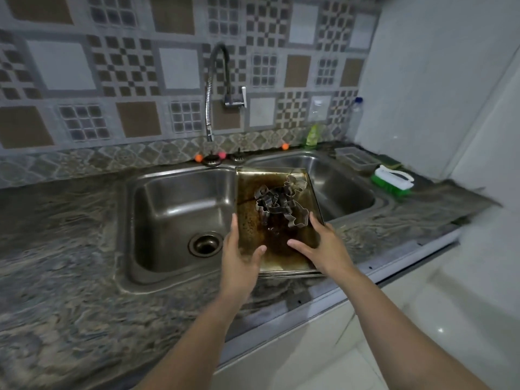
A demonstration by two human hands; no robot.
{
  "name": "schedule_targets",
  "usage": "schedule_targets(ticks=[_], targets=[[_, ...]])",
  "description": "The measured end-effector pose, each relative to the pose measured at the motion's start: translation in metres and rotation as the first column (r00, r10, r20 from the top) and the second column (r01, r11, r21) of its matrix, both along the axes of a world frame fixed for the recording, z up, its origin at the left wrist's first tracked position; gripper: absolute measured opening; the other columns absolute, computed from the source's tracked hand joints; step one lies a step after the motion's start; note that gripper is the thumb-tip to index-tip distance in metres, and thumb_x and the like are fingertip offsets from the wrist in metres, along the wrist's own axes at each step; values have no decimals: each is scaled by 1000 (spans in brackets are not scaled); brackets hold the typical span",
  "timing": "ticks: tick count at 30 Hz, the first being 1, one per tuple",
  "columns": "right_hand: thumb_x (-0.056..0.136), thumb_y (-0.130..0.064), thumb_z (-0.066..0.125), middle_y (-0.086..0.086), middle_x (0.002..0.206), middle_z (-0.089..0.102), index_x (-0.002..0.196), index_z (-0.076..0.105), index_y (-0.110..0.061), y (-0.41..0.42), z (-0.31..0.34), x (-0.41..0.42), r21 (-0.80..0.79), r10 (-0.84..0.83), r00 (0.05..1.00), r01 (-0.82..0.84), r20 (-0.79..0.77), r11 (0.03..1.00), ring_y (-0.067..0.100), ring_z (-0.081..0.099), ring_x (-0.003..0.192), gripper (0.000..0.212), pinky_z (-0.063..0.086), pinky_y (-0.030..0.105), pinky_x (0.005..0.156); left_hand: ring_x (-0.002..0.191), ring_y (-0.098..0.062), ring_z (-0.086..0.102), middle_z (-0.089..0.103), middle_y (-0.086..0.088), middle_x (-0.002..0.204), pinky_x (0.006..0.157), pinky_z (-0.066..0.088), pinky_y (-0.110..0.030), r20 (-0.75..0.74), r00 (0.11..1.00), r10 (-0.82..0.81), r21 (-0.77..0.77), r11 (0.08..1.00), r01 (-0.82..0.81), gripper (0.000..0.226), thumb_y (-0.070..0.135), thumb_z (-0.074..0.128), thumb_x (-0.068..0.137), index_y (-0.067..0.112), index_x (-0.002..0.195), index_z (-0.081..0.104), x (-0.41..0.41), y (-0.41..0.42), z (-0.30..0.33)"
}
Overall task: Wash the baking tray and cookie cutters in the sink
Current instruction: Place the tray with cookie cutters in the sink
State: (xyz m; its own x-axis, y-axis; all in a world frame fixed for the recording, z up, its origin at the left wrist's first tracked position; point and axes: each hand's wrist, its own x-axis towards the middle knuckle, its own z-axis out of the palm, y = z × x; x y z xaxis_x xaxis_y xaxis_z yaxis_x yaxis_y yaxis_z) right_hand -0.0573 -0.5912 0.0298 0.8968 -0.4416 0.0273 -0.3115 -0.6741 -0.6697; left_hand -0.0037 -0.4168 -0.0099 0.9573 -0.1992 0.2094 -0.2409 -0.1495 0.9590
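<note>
Both hands hold the stained baking tray (253, 220) by its near end, left hand (239, 254) gripping the left edge, right hand (323, 249) the right. Metal cookie cutters (281, 204) lie heaped on it, above the divider of the double sink (174, 201).

Marbled stone countertop (70, 277) (double sink (168, 198) inset), scrub brush (392, 181), clear container (356, 159).
</note>
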Motion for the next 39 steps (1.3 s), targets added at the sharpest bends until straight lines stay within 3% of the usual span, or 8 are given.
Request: schedule_targets(ticks=[4, 10, 15, 22, 26, 33, 39], targets=[[76, -62, 63, 11, 155, 26, 152, 18, -28, -42, -2, 29, -4, 3, 1000, -3, -27, 1000, 28, 27, 142, 95, 29, 42, 114, 132, -12, 41, 44, 5, 142, 109, 39, -47, 1, 1000, 2, 37, 999, -2, 88, 27, 71, 83, 37, 150, 16, 28, -42, 1], [74, -61, 67, 8, 145, 39, 151, 23, -23, -107, -5, 97, 16, 18, 997, -17, -72, 1000, 25, 40, 132, 96, 37, 39, 109, 128, -10, 39, 39, 2, 143, 106, 37, -34, -48, 999, -25, 83, 996, 29, 91, 22, 70, 84, 38, 151, 10, 100, -102, -7], [76, -57, 69, 7, 149, 38, 151, 24, -23, -158, -8, 147, 36, 34, 990, -29, -139, 999, 23, 37, 136, 93, 35, 36, 110, 127, -8, 37, 38, 2, 144, 109, 35, -38, -142, 987, -74, 92, 992, 88, 95, 18, 70, 84, 44, 149, 6, 151, -151, -13], [81, -48, 69, 7, 147, 40, 151, 24, -18, -220, -22, 187, 94, 137, 969, -120, -207, 988, 22, 39, 134, 88, 34, 28, 104, 132, -23, 41, 35, -7, 146, 110, 36, -48, -246, 966, -80, 277, 949, 149, 105, 34, 72, 80, 45, 148, -8, 195, -203, -35], [83, -44, 68, 4, 146, 41, 150, 25, -18, -258, -37, 213, 162, 219, 943, -182, -249, 970, 20, 40, 133, 84, 32, 21, 98, 132, -28, 40, 29, -11, 148, 112, 33, -45, -338, 941, -2, 377, 916, 138, 105, 35, 71, 82, 39, 149, -10, 216, -233, -46], [77, -56, 70, 6, 150, 37, 151, 26, -18, -313, -76, 262, 187, 348, 866, -298, -359, 936, 23, 37, 137, 93, 34, 33, 110, 130, -26, 43, 41, -8, 143, 109, 36, -48, -424, 890, 166, 460, 886, 54, 108, 37, 75, 75, 37, 150, -4, 229, -284, -71], [80, -55, 68, 8, 153, 32, 151, 23, -14, -330, -111, 282, 213, 432, 792, -375, -432, 902, 25, 32, 140, 94, 31, 33, 112, 134, -28, 40, 34, -16, 149, 113, 32, -33, -519, 811, 271, 539, 840, 65, 114, 31, 75, 80, 16, 151, -12, 233, -300, -90]])
